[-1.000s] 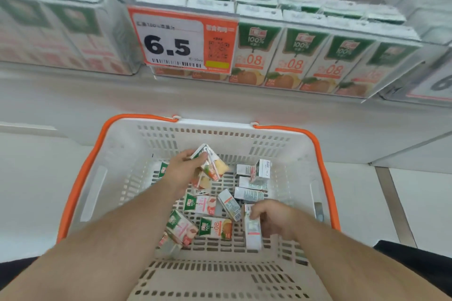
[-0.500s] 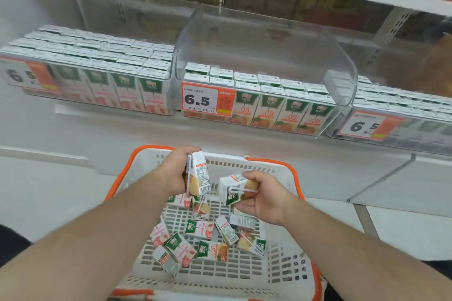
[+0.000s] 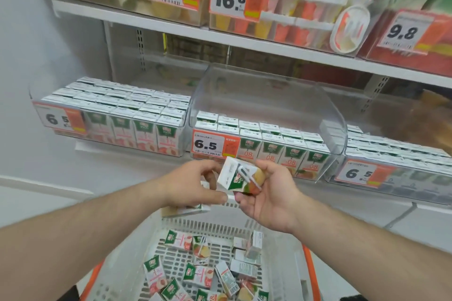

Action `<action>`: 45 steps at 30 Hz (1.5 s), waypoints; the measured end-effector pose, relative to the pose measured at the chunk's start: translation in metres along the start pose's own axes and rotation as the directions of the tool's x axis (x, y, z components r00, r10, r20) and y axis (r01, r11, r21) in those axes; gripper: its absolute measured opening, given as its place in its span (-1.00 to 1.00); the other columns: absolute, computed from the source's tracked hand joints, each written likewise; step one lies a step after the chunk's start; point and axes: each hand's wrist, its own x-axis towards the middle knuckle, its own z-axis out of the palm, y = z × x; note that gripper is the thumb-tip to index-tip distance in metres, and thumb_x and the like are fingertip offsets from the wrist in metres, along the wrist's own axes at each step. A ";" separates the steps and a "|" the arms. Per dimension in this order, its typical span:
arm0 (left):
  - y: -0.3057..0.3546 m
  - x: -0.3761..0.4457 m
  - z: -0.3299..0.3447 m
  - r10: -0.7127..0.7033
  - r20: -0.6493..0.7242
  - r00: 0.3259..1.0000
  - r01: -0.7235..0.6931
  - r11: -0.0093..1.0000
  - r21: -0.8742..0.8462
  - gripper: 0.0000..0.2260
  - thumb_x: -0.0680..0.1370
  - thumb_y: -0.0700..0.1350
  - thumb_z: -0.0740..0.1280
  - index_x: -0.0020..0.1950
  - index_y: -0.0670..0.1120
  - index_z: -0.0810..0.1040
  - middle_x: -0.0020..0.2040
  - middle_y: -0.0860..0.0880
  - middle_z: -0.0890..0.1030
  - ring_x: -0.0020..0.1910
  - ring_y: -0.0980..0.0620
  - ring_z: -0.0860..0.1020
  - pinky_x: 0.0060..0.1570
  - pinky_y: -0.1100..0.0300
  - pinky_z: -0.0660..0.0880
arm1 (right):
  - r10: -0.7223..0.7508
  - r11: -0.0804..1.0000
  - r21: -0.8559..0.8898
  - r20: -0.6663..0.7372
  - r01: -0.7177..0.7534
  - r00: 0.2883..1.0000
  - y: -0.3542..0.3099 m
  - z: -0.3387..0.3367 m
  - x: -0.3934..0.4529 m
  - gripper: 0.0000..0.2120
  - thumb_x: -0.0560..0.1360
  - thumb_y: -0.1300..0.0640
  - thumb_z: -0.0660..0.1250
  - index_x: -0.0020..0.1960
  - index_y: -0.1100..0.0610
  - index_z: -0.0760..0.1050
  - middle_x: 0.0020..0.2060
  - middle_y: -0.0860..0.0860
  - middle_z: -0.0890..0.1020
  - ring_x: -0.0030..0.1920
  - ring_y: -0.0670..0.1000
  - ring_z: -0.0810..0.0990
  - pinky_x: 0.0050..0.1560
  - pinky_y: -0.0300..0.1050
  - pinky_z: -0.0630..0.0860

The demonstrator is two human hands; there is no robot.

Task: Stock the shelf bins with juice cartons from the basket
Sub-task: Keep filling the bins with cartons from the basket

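At mid-frame, your right hand (image 3: pixel 266 193) grips a juice carton (image 3: pixel 241 176) lifted clear of the basket (image 3: pixel 311 273), while your left hand (image 3: pixel 188 184), fingers curled, clasps a second carton (image 3: pixel 190 208) low in the palm and reaches toward the first. The carry step is in hand. Next, it seems, you should turn each carton upright and set it behind the rows in the clear centre bin (image 3: pixel 266 95).
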 end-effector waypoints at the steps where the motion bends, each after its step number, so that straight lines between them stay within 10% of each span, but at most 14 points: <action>1: 0.004 -0.002 0.000 0.031 -0.044 0.999 -0.030 0.999 0.026 -0.52 0.21 0.23 0.52 0.08 0.27 0.50 -0.11 0.10 0.59 -0.09 -0.02 0.61 -0.06 0.08 0.58 | 0.000 1.000 0.000 -0.007 0.000 1.000 -0.003 0.002 0.001 -0.52 0.55 -0.15 0.14 -0.14 0.21 0.64 -0.36 0.17 0.57 -0.49 0.05 0.46 -0.50 -0.21 0.40; 6: 0.019 0.003 0.003 0.191 -0.180 0.965 -0.185 0.982 0.048 -0.44 0.34 0.04 0.58 0.15 0.39 0.34 0.07 0.34 0.53 0.11 0.40 0.47 0.01 0.56 0.33 | 0.091 0.995 -0.053 0.047 -0.088 0.995 -0.020 0.004 0.010 -0.46 0.48 -0.27 0.09 -0.43 0.11 0.45 -0.51 -0.01 0.25 -0.58 -0.06 0.07 -0.50 -0.28 0.00; 13: 0.020 0.011 0.003 0.126 -0.379 0.917 -0.189 0.973 -0.133 -0.51 0.23 0.07 0.59 0.08 0.30 0.49 -0.01 0.26 0.65 0.03 0.25 0.60 0.08 0.10 0.54 | 0.202 0.937 -0.320 0.168 -0.141 0.965 -0.027 0.024 0.021 -0.38 0.37 -0.55 0.15 -0.38 0.02 0.44 -0.55 -0.08 0.22 -0.61 -0.11 0.04 -0.54 -0.31 -0.02; 16: 0.026 0.008 0.005 0.123 -0.493 0.861 -0.178 0.982 -0.066 -0.60 0.23 0.14 0.56 -0.01 0.30 0.52 -0.05 0.27 0.64 -0.01 0.28 0.59 0.03 0.07 0.57 | -0.079 0.717 -0.691 0.043 0.087 0.996 -0.035 0.035 0.013 -0.27 0.47 -0.52 -0.08 -0.31 0.05 0.52 -0.54 -0.01 0.40 -0.59 -0.04 0.25 -0.54 -0.25 0.22; 19: 0.032 0.004 0.004 0.140 -0.568 0.811 -0.153 0.988 0.025 -0.62 0.23 0.23 0.49 -0.01 0.23 0.54 -0.09 0.23 0.63 -0.08 0.25 0.59 -0.09 0.05 0.58 | -0.731 0.067 -0.943 0.177 0.327 0.659 -0.042 0.032 0.000 -0.36 0.55 -0.37 -0.10 -0.35 0.06 0.45 -0.44 -0.05 0.54 -0.37 0.03 0.49 -0.28 -0.05 0.45; 20: 0.032 0.003 0.004 0.140 -0.579 0.803 -0.131 0.990 0.057 -0.61 0.22 0.26 0.47 0.00 0.23 0.53 -0.10 0.23 0.62 -0.10 0.25 0.59 -0.12 0.05 0.57 | -0.821 0.009 -0.910 0.229 0.414 0.522 -0.042 0.030 -0.005 -0.44 0.52 -0.35 -0.02 -0.37 0.03 0.42 -0.46 -0.07 0.52 -0.35 -0.01 0.48 -0.27 -0.03 0.43; 23: 0.034 0.002 0.002 0.113 -0.591 0.799 -0.029 0.988 0.150 -0.59 0.21 0.33 0.41 0.00 0.27 0.48 -0.09 0.24 0.57 -0.10 0.27 0.54 -0.13 0.12 0.53 | -0.845 0.068 -0.811 0.262 0.581 0.465 -0.033 0.034 -0.019 -0.62 0.33 -0.35 0.16 -0.18 -0.08 0.53 -0.35 -0.15 0.58 -0.33 -0.11 0.51 -0.24 -0.04 0.47; 27: 0.041 0.003 0.001 0.090 -0.570 0.817 0.050 0.973 0.226 -0.74 0.31 0.24 0.35 -0.06 0.26 0.43 -0.15 0.27 0.48 -0.15 0.24 0.42 -0.10 0.17 0.42 | -0.796 -0.137 -0.942 0.289 0.307 0.532 -0.021 0.044 -0.023 -0.32 0.19 -0.44 0.22 0.25 -0.21 0.33 -0.04 -0.27 0.55 -0.14 -0.14 0.54 -0.05 -0.10 0.48; 35: 0.036 0.007 -0.014 0.111 -0.605 0.788 0.015 0.980 0.199 -0.51 0.31 0.30 0.36 0.22 0.30 0.43 0.09 0.30 0.43 0.08 0.30 0.44 0.07 0.15 0.47 | -0.921 -0.169 -0.873 0.305 0.458 0.243 -0.061 0.055 -0.011 -0.76 0.46 -0.06 0.32 0.08 -0.02 0.60 -0.29 -0.13 0.63 -0.28 -0.03 0.58 -0.17 -0.08 0.53; 38: 0.024 0.009 -0.026 0.017 -0.597 0.802 0.114 0.977 0.180 -0.53 0.41 0.15 0.41 0.31 0.25 0.44 0.05 0.27 0.44 0.03 0.24 0.49 0.11 0.12 0.48 | -0.902 -0.147 -0.866 0.316 0.477 0.295 -0.106 0.064 0.014 -0.74 0.51 0.09 0.37 0.20 -0.02 0.57 -0.12 -0.13 0.63 -0.11 -0.02 0.57 0.00 -0.11 0.50; 45: 0.009 0.011 -0.036 -0.069 -0.539 0.840 0.115 0.992 0.051 -0.63 0.45 0.03 0.41 0.22 0.31 0.52 -0.05 0.27 0.55 -0.33 0.17 0.60 -0.13 0.10 0.59 | -0.614 -0.319 -0.920 0.384 0.228 0.690 -0.147 0.087 0.102 -0.73 0.54 0.05 0.31 0.21 0.08 0.58 0.04 0.05 0.67 0.06 0.13 0.61 -0.06 -0.12 0.45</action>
